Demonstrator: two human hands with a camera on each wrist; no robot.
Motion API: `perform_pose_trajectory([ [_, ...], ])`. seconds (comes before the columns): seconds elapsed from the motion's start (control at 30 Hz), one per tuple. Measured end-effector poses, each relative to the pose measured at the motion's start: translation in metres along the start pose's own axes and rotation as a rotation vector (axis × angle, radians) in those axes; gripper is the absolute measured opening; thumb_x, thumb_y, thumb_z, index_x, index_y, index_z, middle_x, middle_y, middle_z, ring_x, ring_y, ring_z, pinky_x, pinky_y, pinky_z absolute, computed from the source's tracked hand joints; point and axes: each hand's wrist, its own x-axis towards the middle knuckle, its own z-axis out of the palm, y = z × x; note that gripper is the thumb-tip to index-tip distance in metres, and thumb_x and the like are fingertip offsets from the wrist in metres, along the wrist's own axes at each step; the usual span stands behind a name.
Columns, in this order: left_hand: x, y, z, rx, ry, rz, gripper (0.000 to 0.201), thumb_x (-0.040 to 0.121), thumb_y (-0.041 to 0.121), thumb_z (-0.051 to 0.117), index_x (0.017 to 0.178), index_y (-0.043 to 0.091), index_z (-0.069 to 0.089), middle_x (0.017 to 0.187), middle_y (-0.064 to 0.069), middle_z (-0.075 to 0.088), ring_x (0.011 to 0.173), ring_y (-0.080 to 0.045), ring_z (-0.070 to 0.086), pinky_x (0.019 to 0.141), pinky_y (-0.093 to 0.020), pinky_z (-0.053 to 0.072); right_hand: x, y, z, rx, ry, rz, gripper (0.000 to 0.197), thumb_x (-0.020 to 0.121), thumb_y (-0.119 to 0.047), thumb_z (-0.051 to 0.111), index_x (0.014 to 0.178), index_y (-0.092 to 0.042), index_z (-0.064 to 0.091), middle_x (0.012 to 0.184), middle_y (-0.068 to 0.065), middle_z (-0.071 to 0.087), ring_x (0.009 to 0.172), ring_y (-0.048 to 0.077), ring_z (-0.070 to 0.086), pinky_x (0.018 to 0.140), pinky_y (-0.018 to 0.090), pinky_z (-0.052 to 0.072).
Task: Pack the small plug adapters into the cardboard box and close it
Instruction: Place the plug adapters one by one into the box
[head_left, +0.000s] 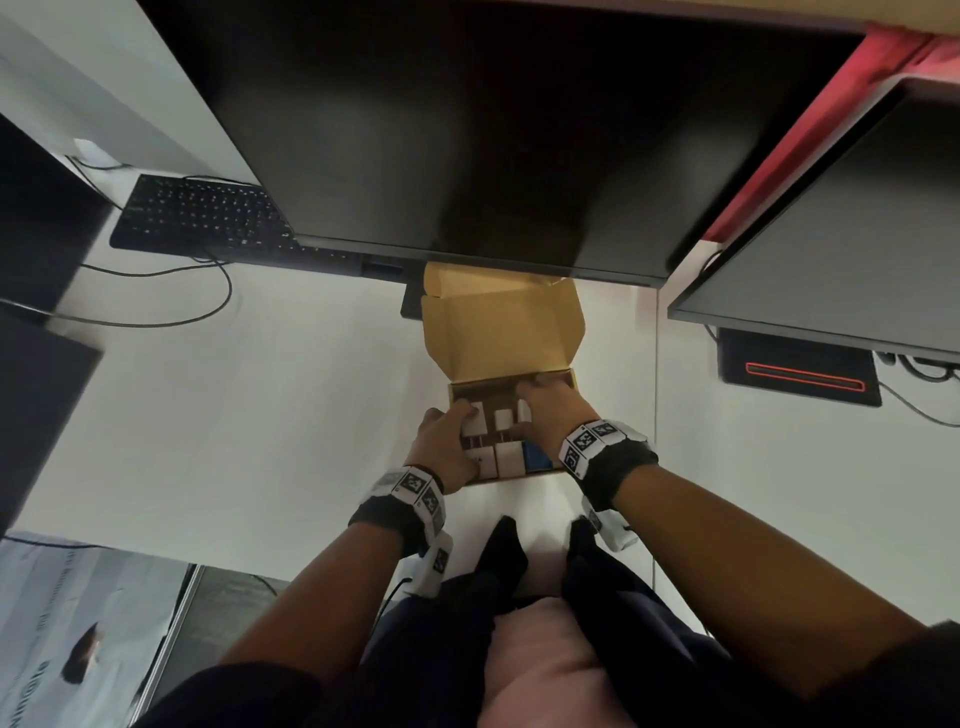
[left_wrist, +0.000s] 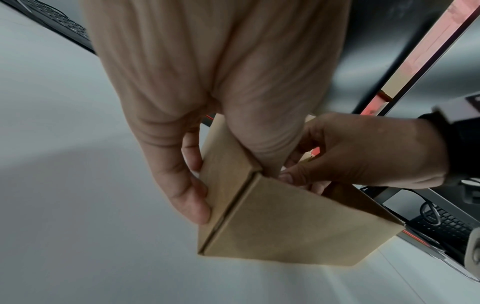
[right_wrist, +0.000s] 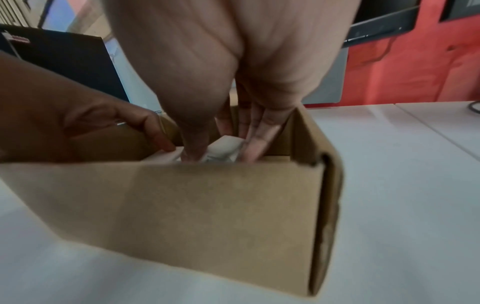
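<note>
The open cardboard box (head_left: 498, 327) stands on the white desk under the monitor, its lid flap raised at the back. Several white plug adapters (head_left: 508, 458) and a blue item (head_left: 536, 458) lie inside. My left hand (head_left: 444, 441) grips the box's left wall, with its fingers (left_wrist: 192, 195) outside and the thumb over the rim, touching an adapter. My right hand (head_left: 545, 410) reaches down into the box (right_wrist: 182, 205). Its thumb and fingers (right_wrist: 257, 142) pinch one white adapter (right_wrist: 226, 145) near the back right.
A large dark monitor (head_left: 467, 130) overhangs the box's lid. A black keyboard (head_left: 208, 213) with cables sits at the back left. A second monitor (head_left: 831, 234) and a black device with a red line (head_left: 800, 374) stand to the right. White desk (head_left: 260, 415) spreads left of the box.
</note>
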Motion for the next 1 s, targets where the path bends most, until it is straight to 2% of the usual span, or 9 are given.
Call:
perform_pose_trajectory([
  [0.27,0.0,0.0,-0.001,-0.007,-0.006,0.0,0.07,0.074,0.014,0.073,0.135,0.025,0.04,0.114,-0.006,0.037,0.092,-0.023,0.046,0.078,-0.026,0.045,0.003,0.001,-0.001,0.003,-0.019,0.008,0.048,0.085,-0.038,0.072,0.124,-0.014,0.056,0.128,0.012,0.054,0.119,0.035,0.054,0.099,0.043,0.048],
  [0.4,-0.001,0.001,-0.001,-0.011,-0.003,0.0,0.069,0.075,0.014,0.073,0.134,0.025,0.04,0.114,-0.006,0.038,0.092,-0.023,0.046,0.078,-0.026,0.043,0.005,-0.001,-0.002,0.012,-0.026,0.015,0.048,0.084,-0.038,0.073,0.121,-0.011,0.058,0.126,0.012,0.056,0.117,0.034,0.055,0.1,0.041,0.045],
  [0.5,-0.001,0.0,-0.001,-0.011,-0.006,0.006,0.068,0.076,0.015,0.073,0.134,0.025,0.039,0.114,-0.005,0.037,0.093,-0.023,0.046,0.078,-0.026,0.042,0.004,0.0,-0.002,0.037,-0.023,0.008,0.049,0.084,-0.038,0.074,0.122,-0.012,0.058,0.125,0.012,0.056,0.115,0.034,0.056,0.1,0.042,0.048],
  [0.6,0.0,0.0,0.0,-0.018,-0.001,0.007,0.068,0.075,0.015,0.073,0.133,0.025,0.039,0.114,-0.005,0.037,0.094,-0.022,0.046,0.077,-0.024,0.042,0.002,0.003,-0.005,0.039,-0.022,-0.002,0.045,0.083,-0.036,0.075,0.117,-0.011,0.06,0.121,0.011,0.058,0.11,0.031,0.058,0.094,0.039,0.049],
  [0.67,0.0,-0.001,0.0,-0.023,-0.001,0.006,0.068,0.074,0.014,0.073,0.133,0.025,0.04,0.114,-0.005,0.038,0.095,-0.022,0.045,0.077,-0.025,0.042,0.001,0.004,-0.008,0.019,-0.032,-0.014,0.033,0.084,-0.035,0.074,0.102,-0.01,0.064,0.11,0.008,0.059,0.099,0.026,0.059,0.085,0.034,0.049],
  [0.73,0.0,-0.001,0.001,-0.026,-0.001,0.007,0.068,0.074,0.014,0.073,0.133,0.024,0.04,0.113,-0.005,0.037,0.095,-0.021,0.044,0.079,-0.025,0.042,0.001,0.004,-0.01,0.001,-0.066,-0.019,0.02,0.085,-0.028,0.073,0.082,-0.013,0.061,0.095,0.004,0.055,0.085,0.021,0.056,0.075,0.03,0.048],
  [0.77,0.0,-0.001,0.0,-0.029,-0.002,0.006,0.068,0.075,0.014,0.073,0.133,0.024,0.04,0.113,-0.005,0.037,0.095,-0.021,0.044,0.079,-0.025,0.042,0.001,0.004,-0.011,-0.016,-0.082,-0.017,0.016,0.086,-0.022,0.071,0.078,-0.014,0.06,0.09,0.004,0.054,0.08,0.02,0.056,0.073,0.03,0.049],
  [0.87,0.0,-0.001,-0.001,-0.027,-0.005,0.003,0.069,0.075,0.013,0.073,0.134,0.024,0.039,0.116,-0.006,0.038,0.095,-0.021,0.043,0.079,-0.025,0.041,0.005,0.007,-0.009,-0.089,-0.083,-0.035,0.011,0.085,0.0,0.062,0.078,-0.007,0.067,0.09,0.008,0.061,0.079,0.023,0.064,0.074,0.033,0.058],
  [1.0,-0.001,0.001,-0.001,-0.028,-0.011,0.001,0.069,0.076,0.013,0.073,0.134,0.025,0.039,0.117,-0.005,0.037,0.095,-0.021,0.044,0.078,-0.024,0.041,0.012,0.013,0.0,-0.123,-0.077,-0.079,0.015,0.083,0.007,0.059,0.084,-0.006,0.066,0.089,0.01,0.069,0.082,0.027,0.071,0.073,0.038,0.06],
])
